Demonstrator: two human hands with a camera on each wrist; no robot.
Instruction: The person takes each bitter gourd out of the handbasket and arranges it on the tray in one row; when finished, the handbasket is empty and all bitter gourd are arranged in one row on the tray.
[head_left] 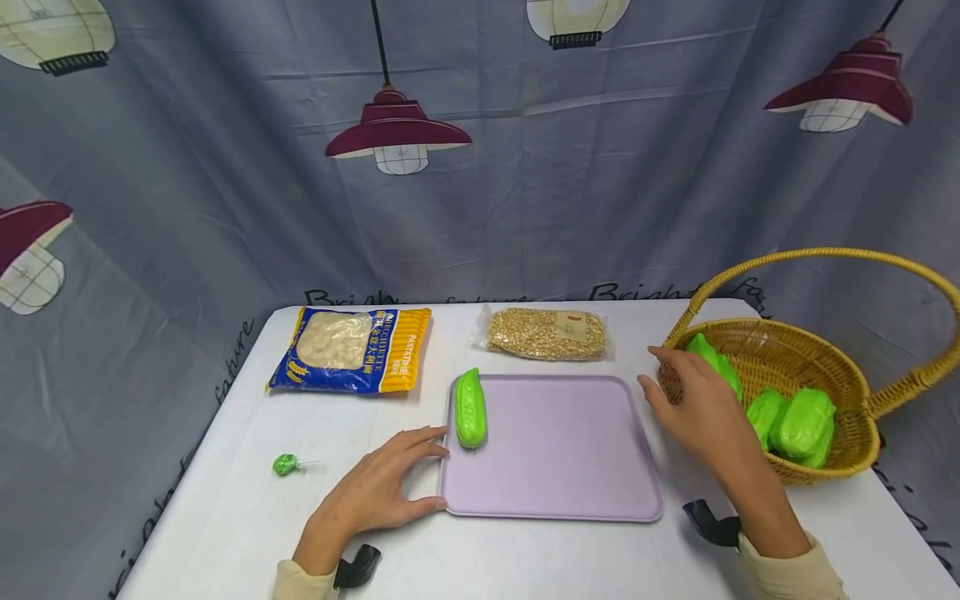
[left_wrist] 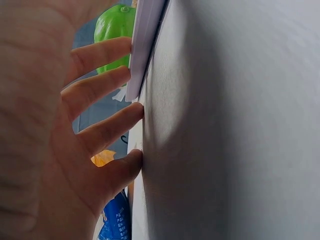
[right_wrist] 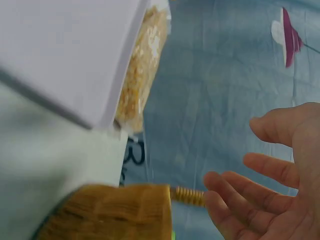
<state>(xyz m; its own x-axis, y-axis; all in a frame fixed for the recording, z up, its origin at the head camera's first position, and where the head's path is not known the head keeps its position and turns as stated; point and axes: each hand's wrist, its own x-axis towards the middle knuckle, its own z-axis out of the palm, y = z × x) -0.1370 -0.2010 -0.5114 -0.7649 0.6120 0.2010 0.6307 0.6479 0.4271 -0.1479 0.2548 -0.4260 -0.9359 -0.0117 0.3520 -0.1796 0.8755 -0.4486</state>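
Observation:
My left hand (head_left: pixel 384 483) rests at the left edge of a pale purple tray (head_left: pixel 562 450), fingers spread and fingertips touching or nearly touching its rim. On the tray's left side lies a glossy, long green vegetable-like piece with ridges (head_left: pixel 471 408), also partly visible behind the fingers in the left wrist view. My right hand (head_left: pixel 705 412) hovers by the near-left rim of a yellow wicker basket (head_left: pixel 855 417), its thumb and fingers apart and holding nothing. Inside the basket are several similar bright green pieces (head_left: pixel 806 423); the hand and arm partly hide one.
A blue and yellow pasta bag (head_left: pixel 348 350) lies at the back left, and a clear bag of grain (head_left: pixel 547 333) behind the tray. A green-wrapped lollipop (head_left: pixel 286 464) is on the left of the white table (head_left: pixel 225 517). The basket's tall handle (head_left: pixel 817 252) arches over it.

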